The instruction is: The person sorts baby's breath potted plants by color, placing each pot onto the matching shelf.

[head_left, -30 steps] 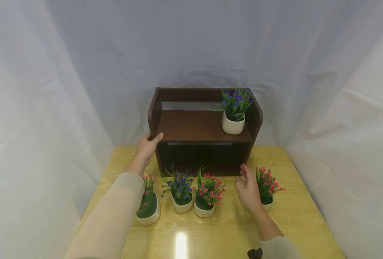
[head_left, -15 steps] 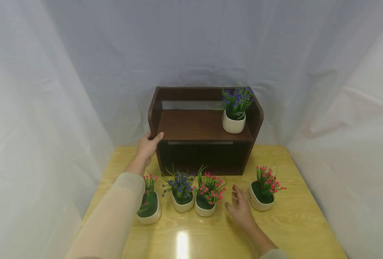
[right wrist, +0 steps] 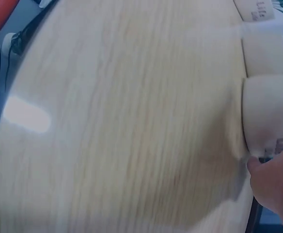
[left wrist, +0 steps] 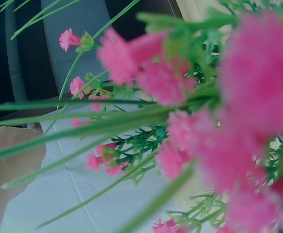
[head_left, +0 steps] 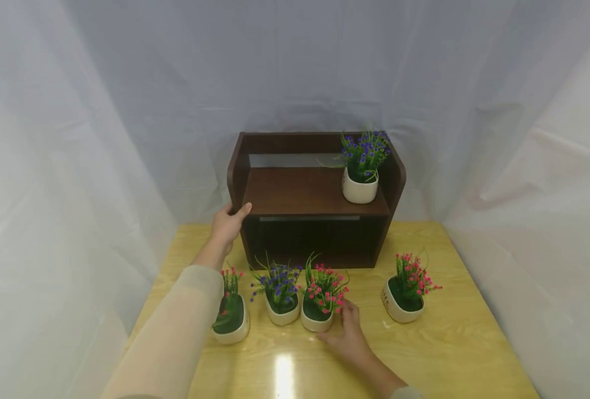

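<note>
My left hand (head_left: 227, 224) grips the left side panel of a dark brown two-tier shelf (head_left: 295, 188), thumb over the front edge. Low at the table, my right hand (head_left: 347, 338) reaches round a white pot of pink flowers (head_left: 316, 321), its fingertips right at the pot's front and right side. In the right wrist view, two fingertips lie at that pot (right wrist: 270, 114), which stands upright. Close on its left stands a pot of blue flowers (head_left: 282, 316). Pink blooms (left wrist: 204, 131) fill much of the left wrist view, with part of the left hand (left wrist: 13, 165) at the edge.
A pot of blue flowers (head_left: 360, 191) stands on the shelf's upper board at the right. Another pink-flowered pot (head_left: 402, 310) is at the table's right, and one (head_left: 232, 332) stands partly behind the left sleeve. White sheeting (head_left: 295, 66) surrounds the wooden table (head_left: 454, 343).
My right hand has moved left and toward me, from beside the far-right pink flowers to the middle pink-flowered pot. The left hand has stayed on the shelf.
</note>
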`<state>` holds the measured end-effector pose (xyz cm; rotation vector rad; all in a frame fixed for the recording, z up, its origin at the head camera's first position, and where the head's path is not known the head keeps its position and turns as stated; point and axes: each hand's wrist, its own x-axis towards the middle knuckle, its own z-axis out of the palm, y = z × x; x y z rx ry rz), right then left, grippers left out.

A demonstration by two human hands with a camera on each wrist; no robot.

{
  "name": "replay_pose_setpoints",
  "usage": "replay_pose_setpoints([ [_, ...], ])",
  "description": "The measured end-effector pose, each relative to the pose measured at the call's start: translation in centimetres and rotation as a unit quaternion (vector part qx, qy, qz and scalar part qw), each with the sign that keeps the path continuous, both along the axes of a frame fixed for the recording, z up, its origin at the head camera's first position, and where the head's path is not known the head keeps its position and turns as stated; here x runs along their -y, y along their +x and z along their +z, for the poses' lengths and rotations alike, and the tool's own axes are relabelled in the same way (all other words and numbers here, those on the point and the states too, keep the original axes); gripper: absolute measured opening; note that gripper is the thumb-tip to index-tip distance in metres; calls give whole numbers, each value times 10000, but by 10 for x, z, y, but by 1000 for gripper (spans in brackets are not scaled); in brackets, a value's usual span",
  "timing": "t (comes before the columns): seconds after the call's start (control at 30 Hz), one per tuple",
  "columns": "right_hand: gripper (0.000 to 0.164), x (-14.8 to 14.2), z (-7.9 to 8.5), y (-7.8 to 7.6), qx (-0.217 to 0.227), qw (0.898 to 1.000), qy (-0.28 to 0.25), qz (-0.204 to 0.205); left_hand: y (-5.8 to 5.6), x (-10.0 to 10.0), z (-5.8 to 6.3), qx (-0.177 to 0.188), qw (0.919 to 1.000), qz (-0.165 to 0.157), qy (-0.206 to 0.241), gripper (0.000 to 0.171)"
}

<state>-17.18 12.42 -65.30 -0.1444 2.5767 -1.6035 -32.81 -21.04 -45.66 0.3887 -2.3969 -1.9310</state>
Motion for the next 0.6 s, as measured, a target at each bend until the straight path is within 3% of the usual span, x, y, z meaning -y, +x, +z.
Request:
replay_pose_setpoints([
  [0.17, 125, 13, -2, 1, 52, 9997, 90, -220, 0, 1, 0, 70, 9999, 33, -65, 83],
  [0.33, 117, 24, -3, 0, -113, 9993, 2, -361, -3, 2, -4, -25, 10000, 60, -61, 78],
  [0.6, 102, 32, -7, -3, -555, 9967, 363, -472, -5, 3, -6, 5, 9999, 67, -139, 78],
])
